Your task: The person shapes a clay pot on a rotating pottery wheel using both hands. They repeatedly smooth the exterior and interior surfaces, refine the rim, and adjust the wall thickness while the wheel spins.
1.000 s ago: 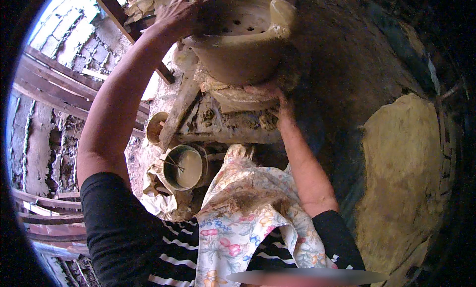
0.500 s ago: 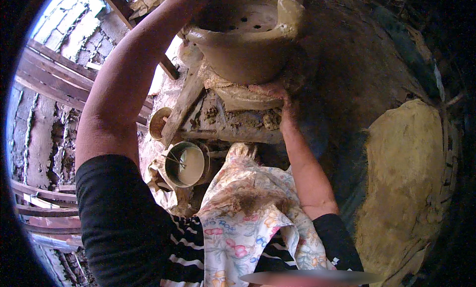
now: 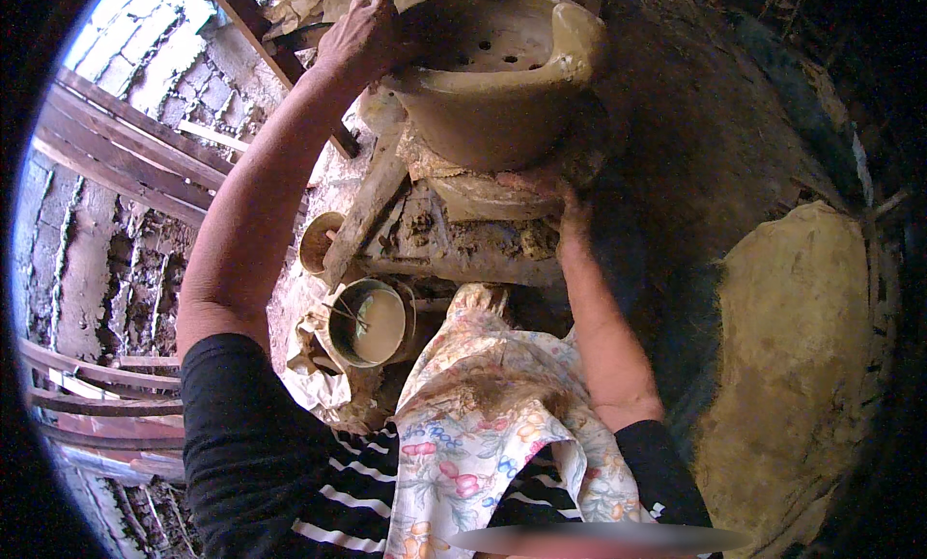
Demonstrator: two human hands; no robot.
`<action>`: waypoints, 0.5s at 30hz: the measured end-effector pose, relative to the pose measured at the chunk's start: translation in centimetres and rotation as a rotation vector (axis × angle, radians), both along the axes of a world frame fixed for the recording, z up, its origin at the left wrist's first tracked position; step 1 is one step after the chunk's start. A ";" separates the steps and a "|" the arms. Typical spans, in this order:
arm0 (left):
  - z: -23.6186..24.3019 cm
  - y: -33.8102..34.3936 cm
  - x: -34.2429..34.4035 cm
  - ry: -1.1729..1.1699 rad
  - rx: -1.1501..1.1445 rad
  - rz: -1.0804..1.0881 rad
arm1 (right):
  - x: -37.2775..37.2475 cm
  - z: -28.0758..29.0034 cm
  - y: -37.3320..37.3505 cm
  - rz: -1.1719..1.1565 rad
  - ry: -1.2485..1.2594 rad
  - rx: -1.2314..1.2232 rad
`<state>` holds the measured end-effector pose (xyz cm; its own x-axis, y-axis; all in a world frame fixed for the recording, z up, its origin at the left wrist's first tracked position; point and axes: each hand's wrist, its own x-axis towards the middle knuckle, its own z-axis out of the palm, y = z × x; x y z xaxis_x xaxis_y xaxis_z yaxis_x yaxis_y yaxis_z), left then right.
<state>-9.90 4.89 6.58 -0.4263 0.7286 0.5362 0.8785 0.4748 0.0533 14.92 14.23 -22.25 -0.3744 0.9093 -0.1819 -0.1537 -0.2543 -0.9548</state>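
Note:
A wet brown clay pot [image 3: 483, 120] stands upright at the top of the view. Several dark holes show in its floor, and a thick raised lump [image 3: 576, 42] rises on the right of its rim. My left hand [image 3: 359, 38] is at the pot's left rim with its fingers curled; what is in them, if anything, I cannot make out. Beneath the pot is a round clay-smeared base [image 3: 473, 200]. My right hand [image 3: 560, 194] grips that base's right edge, fingers along its top, partly in shadow.
A bucket [image 3: 372, 322] of cloudy liquid with thin sticks stands near left, beside a small round bowl [image 3: 319, 242]. Wooden beams [image 3: 372, 197] frame the base. A floral cloth [image 3: 483, 395] covers my lap. A pale sack [image 3: 787, 347] lies at right.
My left hand has come nearer to me along the pot's left rim and now shows more fully. My right hand stays at the base. The view has shifted slightly.

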 end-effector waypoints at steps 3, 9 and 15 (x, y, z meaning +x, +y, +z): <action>0.4 1.3 -1.2 0.029 -0.147 0.076 | 0.3 0.3 0.3 -0.038 -0.064 -0.104; -0.4 -0.7 -1.5 -0.239 0.154 -0.300 | 1.2 1.5 1.3 0.023 -0.031 -0.107; -1.4 -1.4 -1.0 -0.338 0.187 -0.282 | 2.1 2.3 2.8 0.038 -0.017 -0.167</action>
